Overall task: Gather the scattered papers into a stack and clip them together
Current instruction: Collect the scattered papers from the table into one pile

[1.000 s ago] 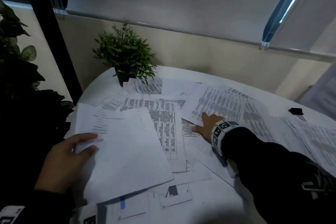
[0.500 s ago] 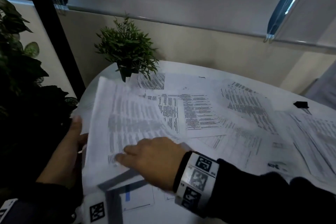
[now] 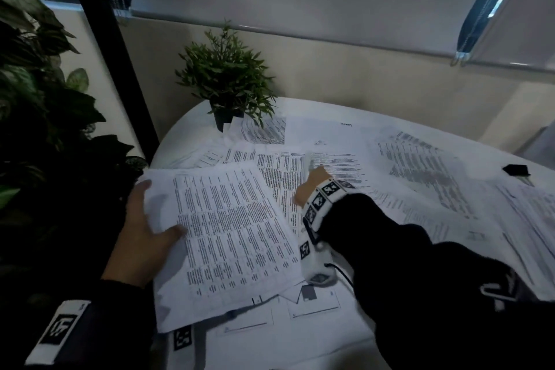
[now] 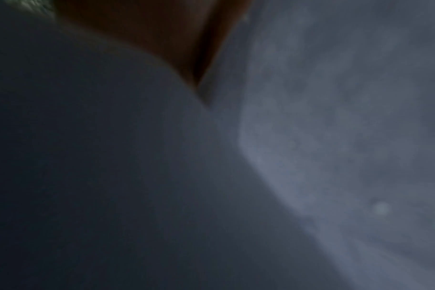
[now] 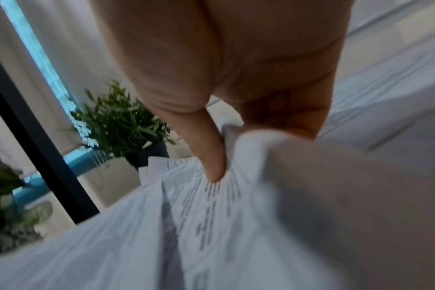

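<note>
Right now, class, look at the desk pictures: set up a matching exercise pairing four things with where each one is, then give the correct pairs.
Things:
1. potted plant
2. black clip
3. left hand
4. right hand

Places:
A. pinching a sheet at the middle of the table
B. back left of the table
C. gripping the gathered stack's left edge
D. far right of the table

Pairs: 1-B, 2-D, 3-C, 4-A
</note>
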{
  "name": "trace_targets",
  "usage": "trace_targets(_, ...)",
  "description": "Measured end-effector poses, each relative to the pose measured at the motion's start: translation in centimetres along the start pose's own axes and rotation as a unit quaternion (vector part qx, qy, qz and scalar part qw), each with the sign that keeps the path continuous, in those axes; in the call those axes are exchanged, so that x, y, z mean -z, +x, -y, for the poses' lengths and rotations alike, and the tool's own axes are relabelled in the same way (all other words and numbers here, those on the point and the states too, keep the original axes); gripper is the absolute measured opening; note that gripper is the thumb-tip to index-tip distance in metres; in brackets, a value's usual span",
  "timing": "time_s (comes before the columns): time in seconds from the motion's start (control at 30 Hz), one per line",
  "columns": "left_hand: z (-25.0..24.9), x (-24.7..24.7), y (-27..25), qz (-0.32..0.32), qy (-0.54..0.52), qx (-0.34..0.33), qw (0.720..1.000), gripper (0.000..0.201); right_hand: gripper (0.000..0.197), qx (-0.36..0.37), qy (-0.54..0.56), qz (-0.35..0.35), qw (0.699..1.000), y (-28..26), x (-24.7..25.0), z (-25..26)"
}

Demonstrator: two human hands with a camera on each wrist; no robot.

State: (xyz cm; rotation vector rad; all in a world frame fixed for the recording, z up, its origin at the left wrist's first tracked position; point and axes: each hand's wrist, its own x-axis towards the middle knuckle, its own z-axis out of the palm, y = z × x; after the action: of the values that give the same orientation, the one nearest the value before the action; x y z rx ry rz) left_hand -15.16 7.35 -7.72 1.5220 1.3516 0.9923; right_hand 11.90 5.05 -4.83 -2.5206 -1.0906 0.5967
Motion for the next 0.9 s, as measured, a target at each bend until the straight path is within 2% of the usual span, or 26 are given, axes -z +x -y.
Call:
trace_targets(0.07, 0.2, 0.4, 0.0, 0.024, 0.033, -0.007, 0.999, 0.055, 0.043, -0.005, 0.098, -0.015, 0.995, 0.3, 1.3, 0.3)
trace_targets(0.1, 0.1, 0.4, 0.0, 0.031, 0.041, -0.013, 0.999, 0.044, 0.041, -0.008, 0.158, -0.053, 0.986, 0.4, 2.9, 0.3)
trace_targets(0.13, 0.3, 0.5, 0.1, 0.032, 0.04, -0.008, 0.999, 0.039, 0.037, 0.004, 0.214, -0.127, 0.969, 0.0, 4.8, 0.6)
trace_targets(0.2, 0.2, 0.2, 0.0, 0.026, 0.006, -0.002, 1.0, 0.037, 0.026, 0.057, 0.281, -0.288, 0.913, -0.6, 8.8, 1.0)
trace_targets(0.27, 0.0, -0.2, -0.1, 0.015, -0.011, 0.018, 1.0, 0.023, 0.017, 0.11, 0.286, -0.377, 0.874, -1.2, 11.1, 1.2)
trace_targets(0.3, -0.1, -0.2, -0.2, 0.006, -0.034, 0.033, 0.999, 0.015, 0.015, 0.134, 0.294, -0.372, 0.87, -1.3, 11.4, 1.3)
trace_targets(0.33, -0.5, -0.3, -0.3, -0.002, -0.069, 0.059, 0.996, 0.007, 0.013, 0.149, 0.312, -0.329, 0.879, -1.5, 10.9, 1.6)
trace_targets(0.37, -1.1, -0.4, -0.5, -0.009, -0.106, 0.091, 0.99, 0.014, 0.015, 0.167, 0.329, -0.262, 0.892, -1.7, 10.0, 1.9)
trace_targets(0.43, -1.6, -0.3, -0.6, 0.021, -0.2, 0.17, 0.965, 0.057, 0.026, 0.189, 0.291, -0.126, 0.929, -2.5, 6.7, 2.5)
trace_targets(0.47, -1.8, -0.3, -0.7, 0.045, -0.253, 0.207, 0.944, 0.073, 0.032, 0.193, 0.237, -0.083, 0.948, -3.1, 4.9, 2.6)
trace_targets(0.5, -2.0, -0.1, -1.0, 0.066, -0.297, 0.224, 0.926, 0.081, 0.034, 0.202, 0.187, -0.051, 0.96, -3.6, 3.1, 2.6)
trace_targets(0.57, -2.2, -0.2, -1.3, 0.089, -0.318, 0.216, 0.919, 0.067, 0.031, 0.222, 0.126, 0.022, 0.967, -4.8, 0.2, 2.3)
trace_targets(0.63, -1.9, -0.4, -1.2, 0.073, -0.267, 0.199, 0.94, 0.042, 0.035, 0.231, 0.105, 0.099, 0.962, -5.4, -1.0, 2.1)
trace_targets(0.67, -1.4, -0.4, -0.9, 0.042, -0.202, 0.182, 0.961, 0.038, 0.038, 0.231, 0.105, 0.111, 0.961, -5.2, -0.8, 1.9)
trace_targets(0.73, -0.7, -0.2, -0.4, -0.003, -0.088, 0.138, 0.987, 0.047, 0.041, 0.233, 0.087, 0.088, 0.965, -3.8, 0.8, 0.9)
trace_targets(0.77, -0.4, -0.1, -0.3, -0.009, -0.063, 0.121, 0.991, 0.05, 0.049, 0.229, 0.029, 0.071, 0.97, -2.8, 2.0, 0.0)
trace_targets(0.8, -0.1, 0.0, -0.2, -0.006, -0.051, 0.105, 0.993, 0.053, 0.061, 0.222, -0.079, 0.065, 0.97, -1.7, 3.0, -1.3)
trace_targets(0.83, -0.1, 0.2, -0.1, -0.004, -0.043, 0.093, 0.995, 0.055, 0.075, 0.212, -0.211, 0.077, 0.951, -0.9, 3.9, -2.8)
trace_targets(0.9, 0.2, 0.3, 0.4, -0.006, -0.053, 0.088, 0.995, 0.058, 0.097, 0.191, -0.403, 0.128, 0.886, -0.1, 4.7, -5.5)
